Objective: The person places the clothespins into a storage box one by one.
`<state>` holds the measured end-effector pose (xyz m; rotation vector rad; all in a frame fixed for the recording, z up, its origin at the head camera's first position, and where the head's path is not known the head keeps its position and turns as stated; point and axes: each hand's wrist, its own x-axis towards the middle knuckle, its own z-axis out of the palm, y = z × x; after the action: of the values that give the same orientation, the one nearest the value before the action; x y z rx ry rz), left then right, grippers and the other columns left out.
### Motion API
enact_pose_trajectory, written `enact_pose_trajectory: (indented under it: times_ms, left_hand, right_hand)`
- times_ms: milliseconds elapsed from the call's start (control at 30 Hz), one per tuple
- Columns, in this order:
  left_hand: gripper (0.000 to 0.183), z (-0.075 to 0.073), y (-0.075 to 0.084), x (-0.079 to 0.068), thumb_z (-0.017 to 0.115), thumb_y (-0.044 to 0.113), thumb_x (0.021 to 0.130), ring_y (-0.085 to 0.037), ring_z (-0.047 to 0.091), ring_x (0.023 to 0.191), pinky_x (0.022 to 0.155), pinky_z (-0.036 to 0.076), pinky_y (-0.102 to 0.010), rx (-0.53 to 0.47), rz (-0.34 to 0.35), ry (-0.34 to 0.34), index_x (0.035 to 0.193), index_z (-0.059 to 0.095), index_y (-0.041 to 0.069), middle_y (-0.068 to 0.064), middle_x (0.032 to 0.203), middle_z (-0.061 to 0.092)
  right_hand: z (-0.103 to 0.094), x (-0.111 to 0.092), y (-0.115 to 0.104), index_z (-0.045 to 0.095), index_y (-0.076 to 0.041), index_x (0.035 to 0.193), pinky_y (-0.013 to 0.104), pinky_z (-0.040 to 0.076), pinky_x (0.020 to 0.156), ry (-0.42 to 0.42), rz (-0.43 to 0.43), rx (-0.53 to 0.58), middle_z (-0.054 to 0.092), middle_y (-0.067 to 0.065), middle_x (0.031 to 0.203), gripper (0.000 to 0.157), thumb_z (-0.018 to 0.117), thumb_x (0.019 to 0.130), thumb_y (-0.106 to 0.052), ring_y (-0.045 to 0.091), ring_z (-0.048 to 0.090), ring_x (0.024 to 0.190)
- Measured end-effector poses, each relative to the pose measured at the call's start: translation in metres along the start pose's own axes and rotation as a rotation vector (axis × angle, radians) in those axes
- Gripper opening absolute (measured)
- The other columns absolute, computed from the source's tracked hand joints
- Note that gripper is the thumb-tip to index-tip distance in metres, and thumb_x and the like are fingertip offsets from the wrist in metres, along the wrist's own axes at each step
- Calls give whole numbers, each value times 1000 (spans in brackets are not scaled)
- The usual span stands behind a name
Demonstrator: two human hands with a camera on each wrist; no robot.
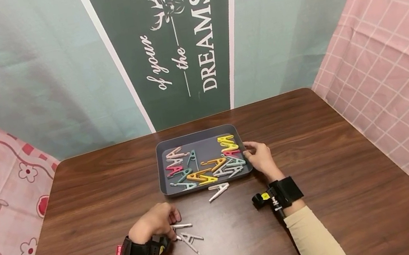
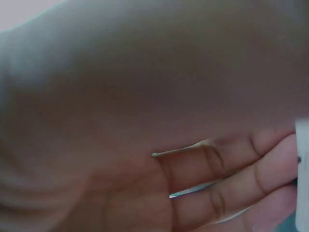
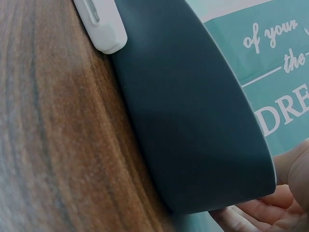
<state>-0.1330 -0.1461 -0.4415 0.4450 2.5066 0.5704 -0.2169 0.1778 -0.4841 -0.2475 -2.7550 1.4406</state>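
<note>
My left hand (image 1: 157, 220) is low over the table at the left front, fingers bent around the end of a white clothespin (image 1: 182, 226). In the left wrist view, a white piece of clothespin (image 2: 302, 174) shows at its fingertips. Another white clothespin (image 1: 191, 239) lies right beside that hand. My right hand (image 1: 261, 158) holds the right side of a dark grey tray (image 1: 194, 137), thumb at the rim and fingers along the outer wall. Inside the tray lie several clothespins in yellow, orange, red, pink, teal and white.
A single white clothespin (image 1: 219, 190) lies on the wooden table (image 1: 323, 197) just in front of the tray. Behind the table hangs a green and grey cloth (image 1: 184, 58). Pink patterned cloths line the left and right sides.
</note>
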Motion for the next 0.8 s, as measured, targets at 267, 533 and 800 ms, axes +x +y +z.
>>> enact_pose_trajectory:
  times_ms: [267,533,800]
  left_hand:
    - [31,-1,-1,0,85,-4,54,-9,50,62,56,41,-19,-9,11,9,74,66,10,1,66,60]
    - [27,-2,-5,6,84,0,60,-7,49,64,57,40,-18,-22,98,46,79,67,7,-1,70,61]
    - [24,1,-5,12,81,3,65,-6,52,66,59,42,-17,-39,179,116,83,66,5,-3,73,64]
  right_hand:
    - [0,-1,-2,59,3,129,26,51,73,14,-20,-4,67,28,115,36,57,93,-4,35,67,103]
    - [0,-2,-1,58,2,130,28,52,75,5,-6,-8,66,28,116,37,56,93,-5,35,66,104]
    - [0,-1,-3,59,2,130,29,52,76,8,-8,-3,66,27,117,37,57,94,-6,34,66,104]
